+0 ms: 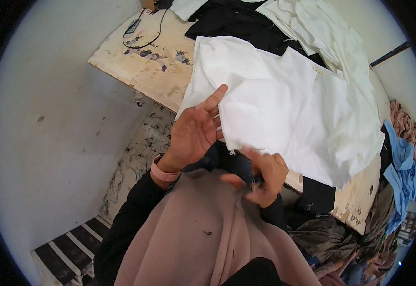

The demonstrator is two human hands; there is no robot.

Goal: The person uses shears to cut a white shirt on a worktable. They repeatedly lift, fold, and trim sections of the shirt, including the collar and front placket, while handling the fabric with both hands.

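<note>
Broad white woven fabric (284,105) reaches the pale wooden counter's (169,83) near edge

Your bare left hand (192,133) is spread wide at the fabric's left edge. Your blurred, curled right hand (270,176) is near its lower corner; what it grips cannot be told. Bare wood gives you room between fabric and looped black cable (159,34).

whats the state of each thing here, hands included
left hand: open, at the white cloth's edge
right hand: blurred, fingers bent, grip unclear
white cloth: spread out, creased
black cloth: partly covered
table: stained
cable: looped
blue cloth: crumpled
pink wristband: worn, left wrist
</note>
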